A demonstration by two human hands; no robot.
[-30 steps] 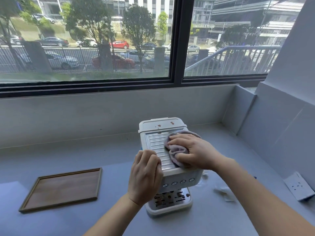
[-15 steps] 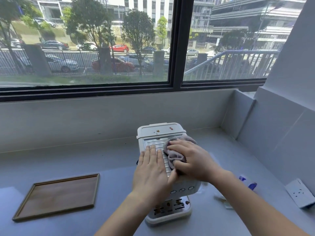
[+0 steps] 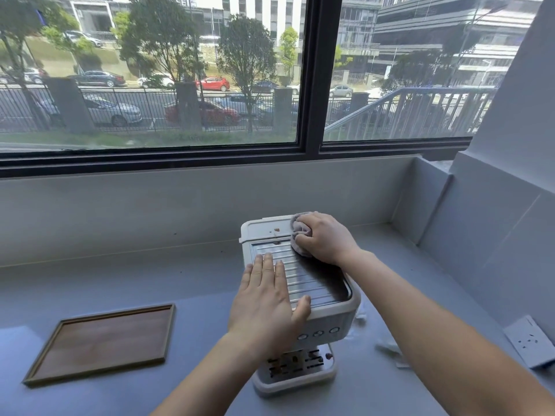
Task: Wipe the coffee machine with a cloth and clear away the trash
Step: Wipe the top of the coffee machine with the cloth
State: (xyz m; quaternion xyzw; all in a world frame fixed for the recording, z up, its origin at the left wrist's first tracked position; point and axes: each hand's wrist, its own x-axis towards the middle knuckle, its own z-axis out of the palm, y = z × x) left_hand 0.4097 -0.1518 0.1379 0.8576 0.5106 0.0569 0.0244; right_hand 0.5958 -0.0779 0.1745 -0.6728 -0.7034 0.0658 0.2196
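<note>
A white coffee machine (image 3: 326, 318) stands on the grey counter (image 3: 186, 283), its ribbed metal top facing me. My right hand (image 3: 322, 238) grips a bunched grey-purple cloth (image 3: 298, 232) at the back right of the top, by the white lid. Small brown specks lie on that lid. My left hand (image 3: 264, 298) rests flat with straight fingers on the top's front left. Brown bits sit on the drip tray below. A crumpled clear wrapper (image 3: 390, 351) lies on the counter right of the machine, partly hidden by my right forearm.
A wooden tray (image 3: 102, 343) lies on the counter to the left. A white socket plate (image 3: 530, 340) sits at the far right. A low grey wall and a window run behind the counter; a wall corner closes the right side.
My right hand slid the cloth from the middle of the ribbed top toward the back right corner. My left hand went from gripping the machine's side to lying flat on its top.
</note>
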